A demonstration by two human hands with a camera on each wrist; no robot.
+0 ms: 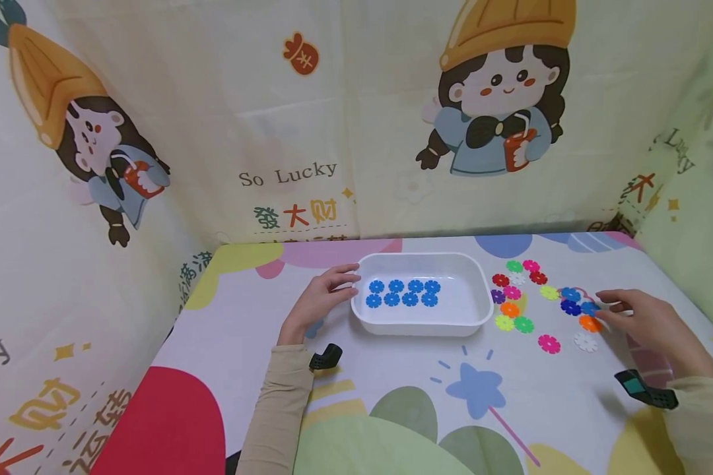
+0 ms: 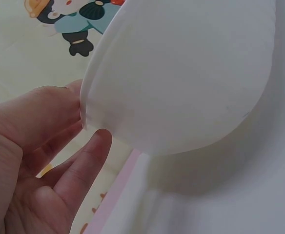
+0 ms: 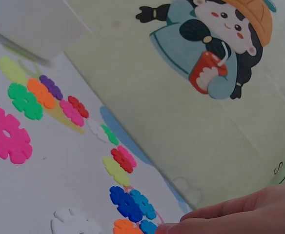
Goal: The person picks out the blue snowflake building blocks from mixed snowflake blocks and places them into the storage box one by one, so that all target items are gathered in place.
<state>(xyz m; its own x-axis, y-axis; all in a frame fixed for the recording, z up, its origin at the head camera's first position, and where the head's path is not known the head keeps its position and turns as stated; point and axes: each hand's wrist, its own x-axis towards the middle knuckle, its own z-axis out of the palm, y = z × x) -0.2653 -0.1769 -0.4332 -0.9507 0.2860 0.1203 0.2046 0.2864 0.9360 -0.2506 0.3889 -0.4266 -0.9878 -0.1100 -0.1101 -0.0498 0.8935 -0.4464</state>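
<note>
A white tray (image 1: pixel 463 326) stands on the table with two rows of blue flower-shaped discs (image 1: pixel 410 299) inside. My left hand (image 1: pixel 321 300) holds the tray's left end, and its thumb and fingers lie about the rim (image 2: pixel 85 100). At the right, my right hand (image 1: pixel 647 323) reaches over the loose discs, its thumb and forefinger apart at the tips. A fingertip (image 3: pixel 168 228) touches the edge of a light blue disc (image 3: pixel 147 226). Beside this lie a dark blue disc (image 3: pixel 125 204), another light blue disc (image 3: pixel 142 203) and an orange disc (image 3: pixel 128 226).
Several loose discs in pink (image 1: pixel 549 344), green (image 1: pixel 523 324), red (image 1: pixel 538 278), purple (image 1: pixel 498 296), yellow (image 1: pixel 549 292) and white (image 1: pixel 585 342) are scattered between the tray and my right hand. A printed cloth (image 1: pixel 386 132) hangs behind the patterned table (image 1: pixel 404 363).
</note>
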